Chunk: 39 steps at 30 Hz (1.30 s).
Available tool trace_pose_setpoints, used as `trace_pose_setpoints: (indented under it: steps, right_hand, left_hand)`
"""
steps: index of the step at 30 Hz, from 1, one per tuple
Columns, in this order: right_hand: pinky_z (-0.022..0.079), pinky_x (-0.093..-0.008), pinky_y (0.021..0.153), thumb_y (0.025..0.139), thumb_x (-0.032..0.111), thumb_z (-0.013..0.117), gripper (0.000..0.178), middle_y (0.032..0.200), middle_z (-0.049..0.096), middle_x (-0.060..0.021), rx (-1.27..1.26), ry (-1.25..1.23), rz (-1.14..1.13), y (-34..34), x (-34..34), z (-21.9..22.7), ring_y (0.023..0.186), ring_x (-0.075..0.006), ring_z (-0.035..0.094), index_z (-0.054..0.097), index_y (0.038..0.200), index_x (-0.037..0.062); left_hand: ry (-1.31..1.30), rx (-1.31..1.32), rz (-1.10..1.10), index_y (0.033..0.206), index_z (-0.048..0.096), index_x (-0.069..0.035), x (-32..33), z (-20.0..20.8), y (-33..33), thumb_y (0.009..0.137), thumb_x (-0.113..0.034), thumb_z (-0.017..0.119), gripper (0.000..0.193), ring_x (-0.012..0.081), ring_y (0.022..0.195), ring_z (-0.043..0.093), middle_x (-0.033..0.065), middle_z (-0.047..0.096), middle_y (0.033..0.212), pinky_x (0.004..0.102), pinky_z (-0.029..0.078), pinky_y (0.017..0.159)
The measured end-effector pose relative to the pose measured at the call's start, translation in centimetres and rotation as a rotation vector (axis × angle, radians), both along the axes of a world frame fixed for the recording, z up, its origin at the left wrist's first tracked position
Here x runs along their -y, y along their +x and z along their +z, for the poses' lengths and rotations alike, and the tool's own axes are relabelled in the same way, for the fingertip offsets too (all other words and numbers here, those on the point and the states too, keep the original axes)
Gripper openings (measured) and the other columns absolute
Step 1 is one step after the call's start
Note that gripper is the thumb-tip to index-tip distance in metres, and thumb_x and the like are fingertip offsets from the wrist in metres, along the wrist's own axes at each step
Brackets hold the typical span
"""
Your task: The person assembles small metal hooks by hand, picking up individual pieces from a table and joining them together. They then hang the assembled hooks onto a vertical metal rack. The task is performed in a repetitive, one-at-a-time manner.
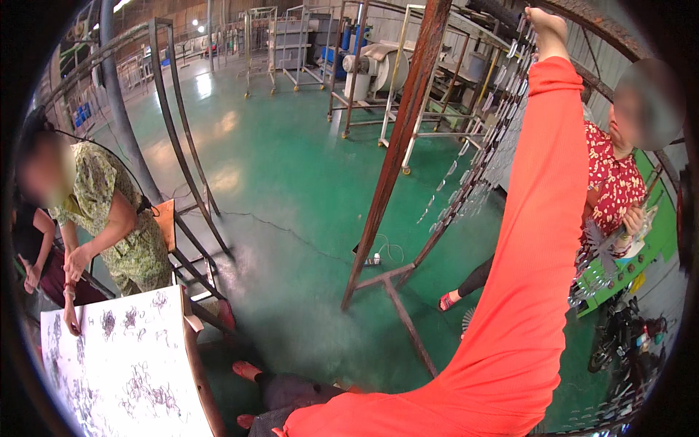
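My right arm (539, 218), in an orange-red sleeve, stretches up along the right side of the view. At its end, my right hand (550, 30) is raised to the top of a rusty metal rack (400, 109), its fingers drawn together beside the upper end of hanging strands. Whatever they pinch is too small to make out. Strands of small shiny metal pieces (502, 95) hang in rows just left of the sleeve, and the arm hides part of them. My left hand is out of view.
At left, a person in a patterned green top (109, 175) leans over a white-topped table (191, 342) scattered with small dark parts. Another person in a red patterned top (615, 171) stands close at right. Wheeled frames (386, 95) and a cable (291, 233) stand or lie on the green floor.
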State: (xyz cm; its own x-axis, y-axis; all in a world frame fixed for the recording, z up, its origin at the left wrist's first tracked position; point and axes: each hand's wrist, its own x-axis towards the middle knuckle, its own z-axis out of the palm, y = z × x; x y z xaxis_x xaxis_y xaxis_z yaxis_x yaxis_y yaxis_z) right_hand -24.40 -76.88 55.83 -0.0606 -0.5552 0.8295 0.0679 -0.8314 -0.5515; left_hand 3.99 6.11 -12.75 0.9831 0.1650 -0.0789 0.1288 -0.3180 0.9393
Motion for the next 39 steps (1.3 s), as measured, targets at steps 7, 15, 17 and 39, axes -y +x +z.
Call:
trace_pose_setpoints:
  steps: [7,15,17,39]
  right_hand:
    - [0.048,-0.0251,0.073,0.085,0.008,0.063,0.017,0.093,0.065,-0.0086,-0.044,-0.265,-0.344,-1.0,-2.4,-2.4,0.084,-0.015,0.061,0.061,0.099,-0.0016]
    - [0.045,-0.027,0.081,0.09,0.005,0.057,0.01,0.094,0.057,-0.0058,0.173,-0.402,-0.475,2.5,-14.3,-33.6,0.085,-0.0145,0.054,0.055,0.097,-0.0021]
    - [0.045,-0.0281,0.08,0.09,0.005,0.056,0.008,0.094,0.057,-0.0055,0.092,-0.069,-0.579,-1.9,-15.4,-42.2,0.085,-0.0141,0.054,0.055,0.096,-0.0008]
    - [0.05,-0.023,0.071,0.085,0.004,0.065,0.016,0.09,0.066,-0.0064,-0.071,0.694,-0.103,3.4,-11.4,-62.6,0.076,-0.0104,0.061,0.065,0.098,-0.0058]
  left_hand:
    - [0.119,0.248,-0.158,0.106,0.058,0.0,-1.0,0.1,0.7,0.094,-0.017,0.054,0.021,0.0133,0.081,0.052,0.0058,0.058,0.092,0.0251,0.043,0.077]
    - [0.17,0.299,-0.124,0.105,0.058,0.0,0.7,5.1,-2.0,0.093,-0.012,0.055,0.018,0.0101,0.073,0.051,0.0039,0.057,0.087,0.0227,0.043,0.068]
    - [0.145,0.267,-0.207,0.107,0.058,0.0,2.2,4.1,-0.9,0.093,-0.014,0.055,0.02,0.0098,0.071,0.051,0.0028,0.057,0.084,0.0221,0.043,0.067]
    - [0.265,0.319,-0.202,0.101,0.059,0.0,1.9,5.1,-1.5,0.091,-0.006,0.054,0.013,0.0104,0.07,0.05,0.004,0.056,0.085,0.0235,0.043,0.066]
